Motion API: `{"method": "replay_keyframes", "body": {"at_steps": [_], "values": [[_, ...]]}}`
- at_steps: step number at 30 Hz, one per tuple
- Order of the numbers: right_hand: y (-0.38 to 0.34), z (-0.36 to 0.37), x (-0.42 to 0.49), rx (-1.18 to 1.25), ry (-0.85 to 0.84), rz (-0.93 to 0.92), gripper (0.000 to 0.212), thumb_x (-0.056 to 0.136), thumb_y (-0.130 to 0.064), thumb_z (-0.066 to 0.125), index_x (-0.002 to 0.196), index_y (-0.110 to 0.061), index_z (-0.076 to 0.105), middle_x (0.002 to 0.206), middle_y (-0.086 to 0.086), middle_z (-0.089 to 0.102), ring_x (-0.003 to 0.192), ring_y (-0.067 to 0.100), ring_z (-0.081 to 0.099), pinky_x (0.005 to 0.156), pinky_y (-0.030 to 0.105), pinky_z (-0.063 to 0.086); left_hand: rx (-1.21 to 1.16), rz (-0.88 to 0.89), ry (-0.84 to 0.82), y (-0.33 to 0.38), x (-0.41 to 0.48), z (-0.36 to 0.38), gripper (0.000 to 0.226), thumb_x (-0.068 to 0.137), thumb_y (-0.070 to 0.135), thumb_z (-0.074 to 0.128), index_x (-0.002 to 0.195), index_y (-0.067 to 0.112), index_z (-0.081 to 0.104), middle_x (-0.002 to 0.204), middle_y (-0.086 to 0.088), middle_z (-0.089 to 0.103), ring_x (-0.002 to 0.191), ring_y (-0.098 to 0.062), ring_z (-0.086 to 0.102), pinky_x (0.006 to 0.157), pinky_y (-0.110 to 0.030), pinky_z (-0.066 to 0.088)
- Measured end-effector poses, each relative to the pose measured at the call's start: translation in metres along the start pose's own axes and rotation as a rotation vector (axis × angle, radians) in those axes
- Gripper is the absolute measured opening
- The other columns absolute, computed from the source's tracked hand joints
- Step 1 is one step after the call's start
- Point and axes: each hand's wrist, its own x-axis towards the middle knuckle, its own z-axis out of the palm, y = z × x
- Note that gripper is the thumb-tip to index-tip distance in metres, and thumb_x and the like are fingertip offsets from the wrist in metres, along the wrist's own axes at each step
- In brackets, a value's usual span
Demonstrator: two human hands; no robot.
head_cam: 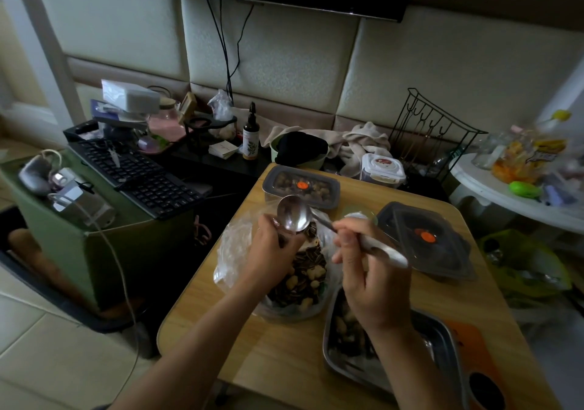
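A clear plastic bag (234,251) of sunflower seeds and peanuts (305,278) stands on the wooden table (275,346). My left hand (271,245) grips the bag's upper edge. My right hand (369,280) pinches the handle of a metal spoon (294,212), whose empty bowl hovers over the bag's mouth, just above my left hand. Under my right wrist lies a metal tray (439,330) with more of the mix, partly hidden by my arm.
Two dark lidded containers stand behind the bag, a rectangular one (301,185) and an angular one (423,239), each with an orange dot. A keyboard (139,172) lies on a green box at the left. A white round table (493,188) with clutter is at the right.
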Motion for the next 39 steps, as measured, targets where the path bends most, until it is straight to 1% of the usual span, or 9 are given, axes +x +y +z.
{"method": "replay_keyframes", "body": {"at_steps": [4, 10, 15, 17, 20, 23, 30, 36, 39], "values": [[0.004, -0.002, 0.000, -0.024, 0.060, 0.116, 0.018, 0.107, -0.013, 0.051, 0.105, -0.006, 0.068, 0.083, -0.005, 0.068, 0.069, -0.002, 0.067, 0.056, 0.014, 0.052, -0.048, -0.012, 0.022, 0.000, 0.000, -0.003, 0.033, 0.095, 0.031, 0.069, 0.115, 0.020, 0.046, 0.106, 0.006, 0.059, 0.095, -0.011, 0.062, 0.083, -0.037, 0.059], [0.004, 0.001, -0.003, 0.107, 0.048, 0.508, 0.029, 0.105, -0.034, 0.050, 0.099, -0.011, 0.067, 0.067, -0.003, 0.069, 0.056, 0.005, 0.069, 0.048, 0.020, 0.055, -0.074, -0.021, 0.119, 0.004, 0.000, -0.009, 0.012, 0.098, 0.024, 0.066, 0.103, 0.016, 0.058, 0.093, 0.007, 0.064, 0.083, -0.007, 0.062, 0.067, -0.023, 0.052], [0.009, 0.004, -0.004, 0.242, -0.002, 0.769, 0.033, 0.103, -0.039, 0.050, 0.096, -0.011, 0.066, 0.069, 0.006, 0.072, 0.055, 0.017, 0.072, 0.048, 0.025, 0.057, -0.141, -0.027, 0.100, 0.006, 0.000, -0.009, 0.014, 0.097, 0.024, 0.067, 0.105, 0.018, 0.057, 0.095, 0.001, 0.063, 0.084, -0.016, 0.063, 0.071, -0.037, 0.056], [0.012, 0.007, -0.005, 0.287, -0.012, 0.860, 0.033, 0.106, -0.037, 0.049, 0.099, -0.010, 0.066, 0.072, 0.009, 0.073, 0.058, 0.020, 0.074, 0.051, 0.028, 0.059, -0.140, -0.027, 0.075, 0.005, 0.000, -0.008, 0.020, 0.096, 0.023, 0.068, 0.111, 0.018, 0.054, 0.098, 0.000, 0.063, 0.086, -0.016, 0.063, 0.069, -0.034, 0.056], [0.016, 0.009, -0.006, 0.334, 0.014, 0.965, 0.033, 0.107, -0.037, 0.051, 0.100, -0.008, 0.065, 0.074, 0.011, 0.075, 0.062, 0.025, 0.076, 0.053, 0.032, 0.060, -0.114, -0.050, 0.052, 0.002, 0.000, -0.009, 0.025, 0.097, 0.018, 0.066, 0.118, 0.016, 0.051, 0.102, 0.003, 0.063, 0.089, -0.008, 0.062, 0.069, -0.021, 0.053], [0.016, 0.011, -0.003, 0.430, 0.053, 1.077, 0.036, 0.107, -0.036, 0.052, 0.099, -0.003, 0.064, 0.074, 0.012, 0.076, 0.066, 0.029, 0.077, 0.054, 0.031, 0.060, -0.081, -0.096, 0.078, -0.001, 0.001, -0.011, 0.023, 0.097, 0.016, 0.063, 0.116, 0.017, 0.050, 0.102, 0.000, 0.064, 0.088, -0.008, 0.063, 0.076, -0.029, 0.058], [0.018, 0.026, -0.002, 0.670, 0.136, 1.321, 0.043, 0.105, -0.037, 0.057, 0.105, 0.005, 0.065, 0.084, 0.019, 0.078, 0.080, 0.032, 0.079, 0.064, 0.027, 0.064, 0.029, -0.160, 0.072, -0.009, -0.007, -0.004, 0.035, 0.097, 0.024, 0.065, 0.125, 0.017, 0.045, 0.094, 0.005, 0.060, 0.079, -0.003, 0.059, 0.063, -0.022, 0.054], [0.016, 0.035, 0.002, 0.845, 0.171, 1.429, 0.032, 0.104, -0.029, 0.059, 0.113, 0.001, 0.063, 0.092, 0.022, 0.078, 0.088, 0.030, 0.079, 0.075, 0.029, 0.064, 0.063, -0.213, 0.082, -0.010, -0.008, -0.001, 0.046, 0.096, 0.031, 0.068, 0.131, 0.010, 0.046, 0.105, -0.001, 0.059, 0.090, -0.015, 0.062, 0.069, -0.024, 0.055], [0.019, 0.038, 0.003, 0.817, 0.228, 1.444, 0.032, 0.104, -0.027, 0.060, 0.109, 0.004, 0.064, 0.090, 0.021, 0.078, 0.085, 0.029, 0.079, 0.071, 0.028, 0.065, 0.082, -0.200, 0.066, -0.011, -0.007, -0.002, 0.043, 0.097, 0.035, 0.066, 0.129, 0.012, 0.048, 0.101, 0.004, 0.058, 0.083, -0.007, 0.059, 0.065, -0.021, 0.052]]}}
